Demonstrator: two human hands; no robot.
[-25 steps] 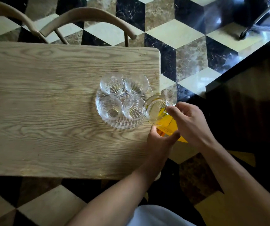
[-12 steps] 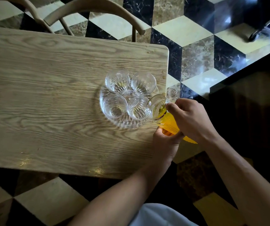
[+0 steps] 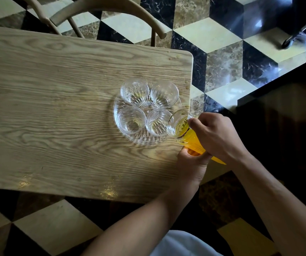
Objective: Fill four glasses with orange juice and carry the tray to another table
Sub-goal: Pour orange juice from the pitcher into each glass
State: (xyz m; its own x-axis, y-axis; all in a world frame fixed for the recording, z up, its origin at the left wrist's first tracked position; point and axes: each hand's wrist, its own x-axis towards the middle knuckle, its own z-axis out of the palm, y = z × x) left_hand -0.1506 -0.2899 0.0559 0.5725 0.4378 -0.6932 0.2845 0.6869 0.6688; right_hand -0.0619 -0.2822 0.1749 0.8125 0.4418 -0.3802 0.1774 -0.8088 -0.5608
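Here I have both hands on the juice jug [image 3: 187, 135], tipped toward the tray: my right hand [image 3: 217, 135] curls around its upper side, my left hand [image 3: 191, 163] grips it from beneath. Its mouth hangs over the rim of the near-right glass [image 3: 157, 122]. The clear round tray [image 3: 119, 130] sits near the surface's [image 3: 56, 108] right edge, carrying four glasses, all looking unfilled.
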